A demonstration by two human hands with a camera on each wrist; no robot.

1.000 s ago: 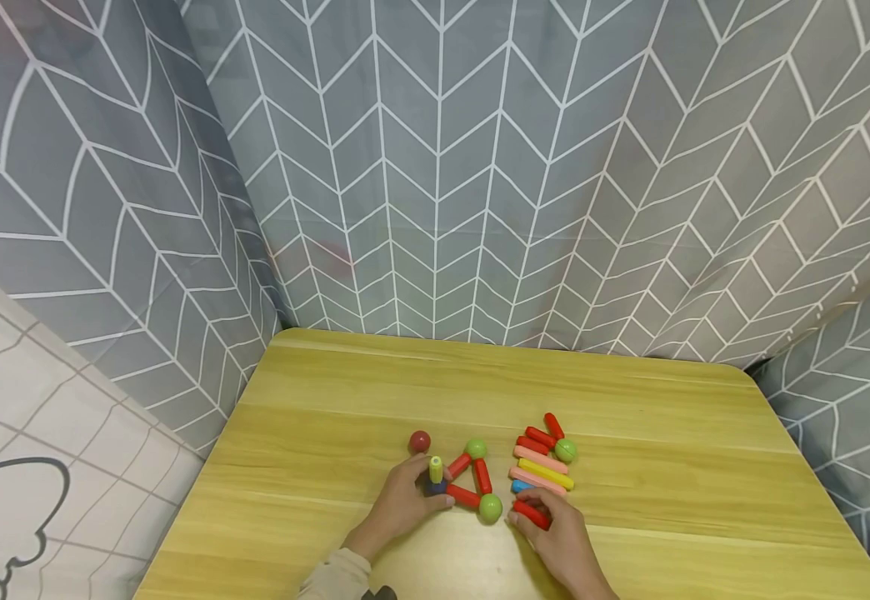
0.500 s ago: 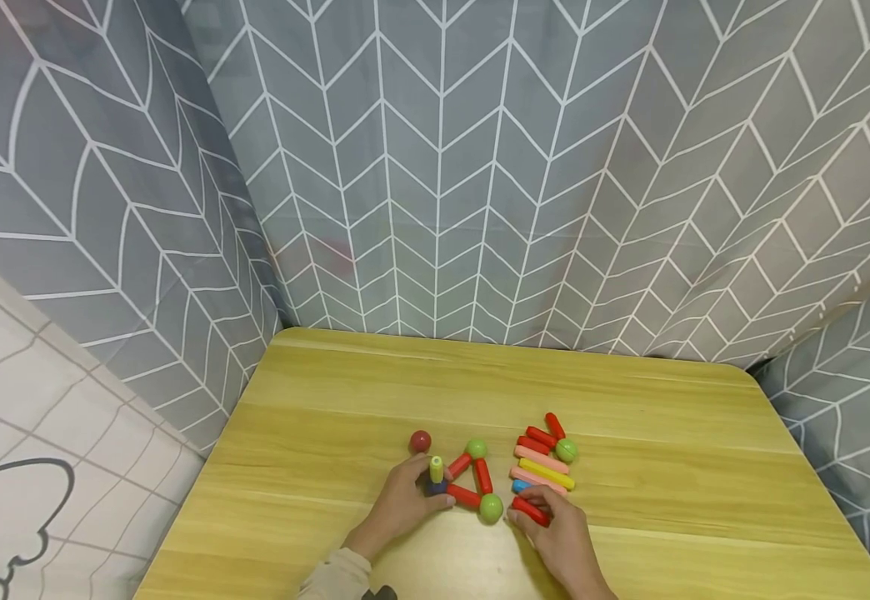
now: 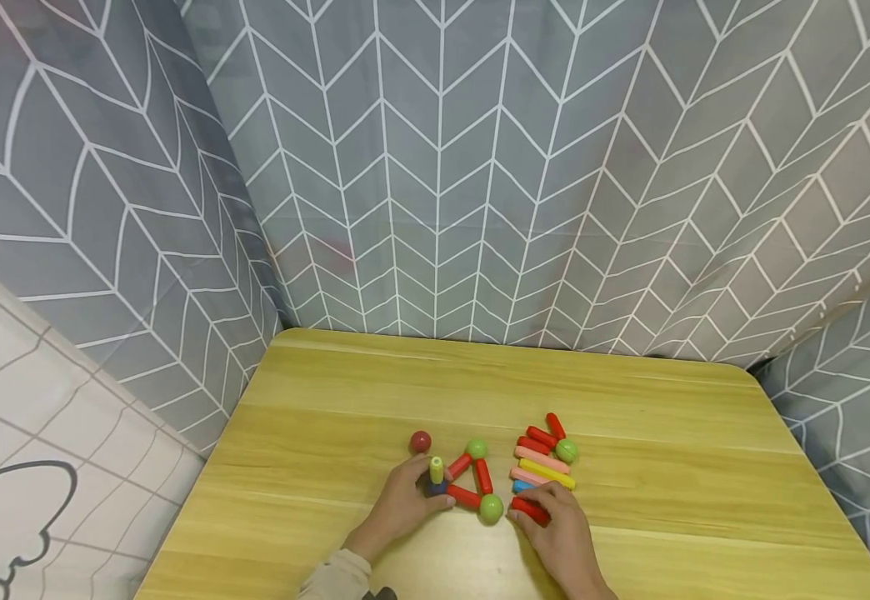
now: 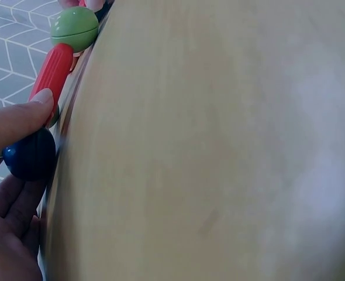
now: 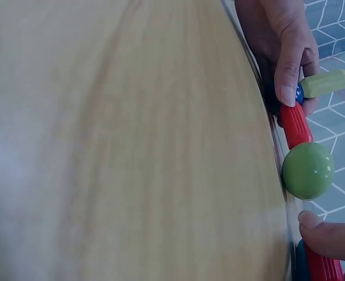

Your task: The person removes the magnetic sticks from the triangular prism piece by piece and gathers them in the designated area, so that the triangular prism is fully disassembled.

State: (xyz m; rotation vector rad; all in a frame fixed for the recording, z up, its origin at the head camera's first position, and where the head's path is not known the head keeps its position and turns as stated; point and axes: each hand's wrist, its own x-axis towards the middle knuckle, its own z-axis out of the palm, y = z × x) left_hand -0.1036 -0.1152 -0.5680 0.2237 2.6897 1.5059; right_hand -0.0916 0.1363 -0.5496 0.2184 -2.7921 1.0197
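— Hiding part of a blue rod point(image 3: 522, 486), right grip point(image 3: 561, 530) pinches one red rod point(image 3: 528, 511) nearby. Left grip point(image 3: 401, 501)?
— Pinching a half-covered navy ball point(image 4: 30, 156), triangled with three red rods point(image 3: 483, 477), two green balls point(image 3: 491, 508).

- The head view looks forward and down from above, well back, taking in most of the bench point(image 3: 315, 400), both grips and the curtain point(image 3: 442, 183).
- The left wrist view sits close and low, skimming the bench, its up side turned left.
- The right wrist view is equally near, up side turned right.
- All three share the front green ball point(image 3: 491, 508).
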